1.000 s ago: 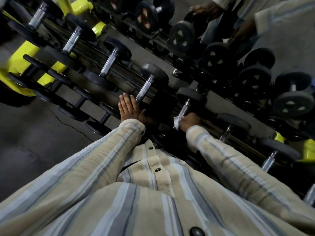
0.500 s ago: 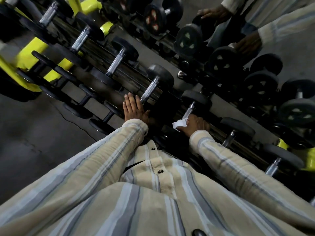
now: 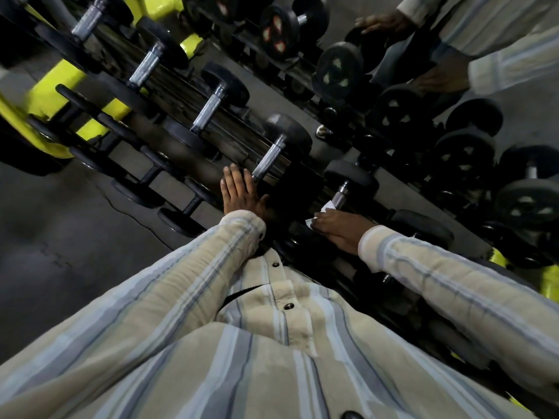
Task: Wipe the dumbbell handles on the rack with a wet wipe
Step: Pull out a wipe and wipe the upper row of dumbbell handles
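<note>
Now right hand (image 3: 338,229) pinches crumpled white wipe (image 3: 321,213) beside knurled steel handle (image 3: 341,198); left hand (image 3: 239,192) lies flat.

Your left hand (image 3: 240,192) lies flat on the rack (image 3: 193,137), just left of the near end of a dumbbell handle (image 3: 267,160). Your right hand (image 3: 340,228) sits to the right of it, with the wet wipe (image 3: 320,213) under its fingers, at the near end of the next dumbbell handle (image 3: 341,196); whether the wipe touches that handle cannot be confirmed. Further dumbbells (image 3: 208,111) line the rack to the left. A second row of dumbbells (image 3: 338,69) lies behind, where another person's hand (image 3: 384,22) rests at upper right.
</note>
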### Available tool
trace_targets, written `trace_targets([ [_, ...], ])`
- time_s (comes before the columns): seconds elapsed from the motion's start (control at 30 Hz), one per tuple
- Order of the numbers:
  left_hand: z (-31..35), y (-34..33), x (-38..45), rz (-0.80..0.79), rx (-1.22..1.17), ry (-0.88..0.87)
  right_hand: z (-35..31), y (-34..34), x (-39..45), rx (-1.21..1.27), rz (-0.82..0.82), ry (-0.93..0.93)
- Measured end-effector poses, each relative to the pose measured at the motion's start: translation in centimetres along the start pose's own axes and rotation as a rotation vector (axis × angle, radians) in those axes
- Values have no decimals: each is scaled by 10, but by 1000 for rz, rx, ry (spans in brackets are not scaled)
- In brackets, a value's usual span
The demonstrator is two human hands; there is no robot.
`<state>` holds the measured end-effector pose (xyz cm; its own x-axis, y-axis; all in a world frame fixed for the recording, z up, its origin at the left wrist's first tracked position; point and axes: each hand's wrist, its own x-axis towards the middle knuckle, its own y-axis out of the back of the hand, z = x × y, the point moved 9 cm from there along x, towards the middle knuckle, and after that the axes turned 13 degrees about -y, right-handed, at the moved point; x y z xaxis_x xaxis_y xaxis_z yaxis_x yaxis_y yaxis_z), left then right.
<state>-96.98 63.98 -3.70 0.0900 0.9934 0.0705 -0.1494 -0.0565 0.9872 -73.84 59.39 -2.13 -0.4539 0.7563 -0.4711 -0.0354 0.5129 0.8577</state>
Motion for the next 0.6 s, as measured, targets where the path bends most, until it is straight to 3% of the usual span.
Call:
trace_targets([
  [0.17, 1, 0, 0, -26, -1, 5, -6, 22, 8, -199, 80, -199],
  [0.33, 1, 1, 0, -27, -18, -1, -31, 9, 12, -320, 14, -106],
  [0.5, 2, 3, 0, -51, -20, 4, -4, 36, 27, -394, 80, -262],
  [0.6, 3, 1, -2, -70, -38, 3, -22, 18, 20, -400, 53, -207],
])
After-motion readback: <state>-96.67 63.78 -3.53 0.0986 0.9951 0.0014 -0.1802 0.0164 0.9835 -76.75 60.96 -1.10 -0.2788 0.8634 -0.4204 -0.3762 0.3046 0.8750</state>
